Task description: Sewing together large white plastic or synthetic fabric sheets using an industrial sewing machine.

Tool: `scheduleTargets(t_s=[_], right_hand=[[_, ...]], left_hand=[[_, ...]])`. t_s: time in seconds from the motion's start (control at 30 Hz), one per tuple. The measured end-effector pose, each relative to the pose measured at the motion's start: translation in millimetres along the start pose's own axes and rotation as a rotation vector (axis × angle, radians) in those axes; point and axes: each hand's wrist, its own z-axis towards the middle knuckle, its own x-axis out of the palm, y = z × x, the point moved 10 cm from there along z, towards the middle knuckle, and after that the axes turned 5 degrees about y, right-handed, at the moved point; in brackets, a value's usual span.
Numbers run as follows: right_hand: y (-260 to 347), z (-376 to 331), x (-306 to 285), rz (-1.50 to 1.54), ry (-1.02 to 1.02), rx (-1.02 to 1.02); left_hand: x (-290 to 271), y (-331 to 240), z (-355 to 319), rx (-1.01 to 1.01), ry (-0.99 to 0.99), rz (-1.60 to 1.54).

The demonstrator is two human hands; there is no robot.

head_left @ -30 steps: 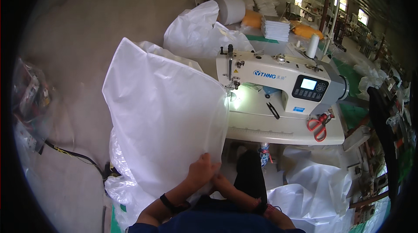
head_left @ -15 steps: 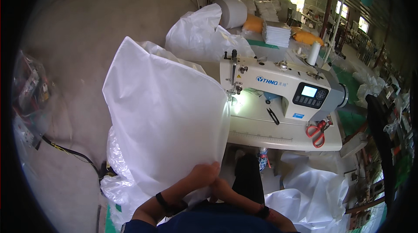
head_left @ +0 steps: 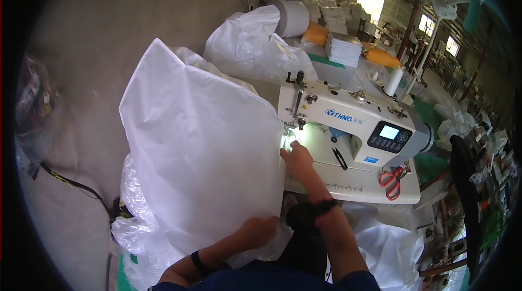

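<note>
A large white sheet [head_left: 201, 144], smooth and slightly shiny, spreads left of the sewing machine [head_left: 348, 111], its right edge running under the machine's lit needle area. Low on that edge, near my body, my left hand [head_left: 260, 232] is closed with the sheet's margin in its fingers. My right hand [head_left: 298, 160] reaches up to the same edge just in front of the needle, its bent thumb and fingers at the sheet. The fingertips are partly lost in the lamp glare. To their right, black thread snips [head_left: 340, 158] and red-handled scissors [head_left: 390, 184] lie on the machine bed.
Crumpled white sheeting [head_left: 242, 41] lies behind the machine, beside a large white roll [head_left: 292, 17] and a stack of folded white sheets [head_left: 343, 49]. A thread cone [head_left: 392, 81] stands on top. More white sheeting [head_left: 389, 247] hangs below the table; a black cable [head_left: 79, 185] crosses the floor at left.
My right hand has left the spot beside my left hand and moved up to the sheet's edge by the needle. My left hand stays low on the edge. The view has shifted slightly.
</note>
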Motion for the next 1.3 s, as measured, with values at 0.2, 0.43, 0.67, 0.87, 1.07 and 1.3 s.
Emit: scheduleTargets(t_s=[0.2,0.43,0.67,0.87,1.07,1.3], right_hand=[[20,11,40,-0.177,0.090,0.121],[11,2,26,-0.051,-0.063,0.070],[3,-2,19,0.024,-0.063,0.056],[-5,8,18,0.002,-0.132,0.080],[-1,13,22,-0.073,-0.075,0.080],[4,29,18,-0.102,-0.107,0.087]], left_hand=[[-8,-7,5,0.059,0.271,0.290],[-123,27,174,0.230,-0.180,0.523],[-89,83,210,0.204,-0.198,0.506],[-105,78,194,0.265,-0.432,0.372],[-110,79,192,0.276,-0.468,0.342],[-110,87,192,0.242,-0.493,0.378]])
